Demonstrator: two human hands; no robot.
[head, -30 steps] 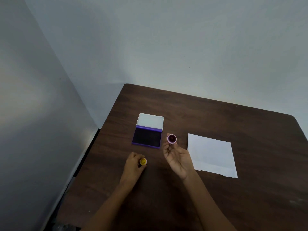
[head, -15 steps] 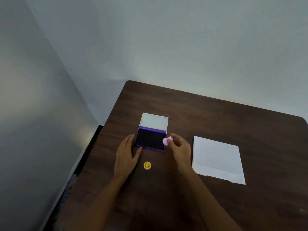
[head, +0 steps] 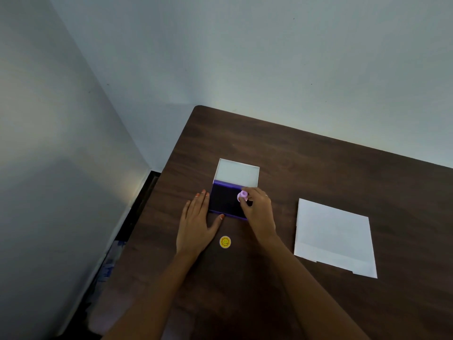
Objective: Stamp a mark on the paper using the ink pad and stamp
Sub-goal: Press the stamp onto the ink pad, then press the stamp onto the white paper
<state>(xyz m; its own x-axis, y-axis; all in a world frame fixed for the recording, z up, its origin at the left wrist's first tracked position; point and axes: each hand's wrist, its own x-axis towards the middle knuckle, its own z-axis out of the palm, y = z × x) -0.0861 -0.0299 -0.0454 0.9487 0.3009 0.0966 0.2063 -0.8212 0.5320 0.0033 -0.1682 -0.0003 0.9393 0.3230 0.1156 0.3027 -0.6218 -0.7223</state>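
Stamp, small, round and pink plastic (head: 242, 195), is sitting in the grip of my right hand (head: 259, 213), pinched between thumb and fingertips and pressing down on the dark inked surface of the open purple ink pad (head: 224, 201). That hand's grip is closing tight around the stamp, with nothing else in it. The pad's white lid (head: 237, 173) is lying folded back on its far side. My left hand (head: 197, 225) is resting flat and spread on the dark brown wooden worktop (head: 318, 163), gripping nothing, its fingertips touching the pad's left edge and its thumb at the near edge. A small yellow round cap with a smiley face (head: 225, 242) is lying just beside that thumb. The white sheet of paper (head: 334, 238) is lying well apart to the right, unmarked.
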